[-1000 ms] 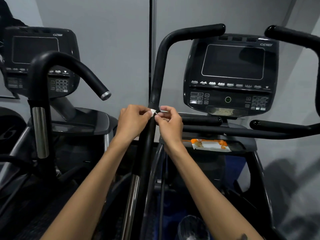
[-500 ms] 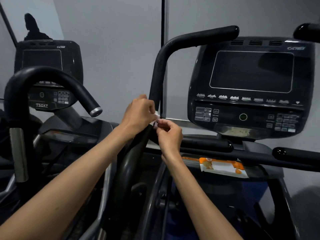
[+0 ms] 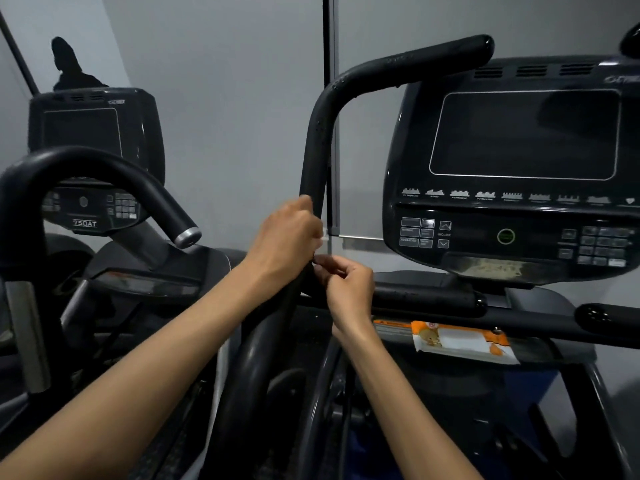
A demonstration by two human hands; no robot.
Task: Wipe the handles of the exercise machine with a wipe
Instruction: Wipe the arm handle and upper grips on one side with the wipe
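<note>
Gripping the black handle [image 3: 313,161] of the elliptical trainer, the left hand [image 3: 285,237] is wrapped around the upright bar just below its bend, and a small white corner of the wipe [image 3: 325,236] peeks out at the right edge of that fist. So the wipe sits between palm and bar, held by the left hand. The right hand [image 3: 348,284] is just below the left, on the same bar, fingertips [image 3: 323,263] pinched together at the bar's surface; whether they hold a loose tail of the wipe I cannot tell, since nothing white shows there.

Risks, as I judge them. The wipe looks bunched small, so a stroke up the handle may clean only a narrow stripe and leave the far side of the bar untouched. If the left hand loosens while sliding, the wipe could slip out and drop into the machine's frame below the handle. The long horizontal top of the handle, above the left hand, and the other handle to the right of the console [image 3: 519,168] appear not yet reached. The orange wipe packet [image 3: 460,341] lies on the tray below the console, right of the handle.
</note>
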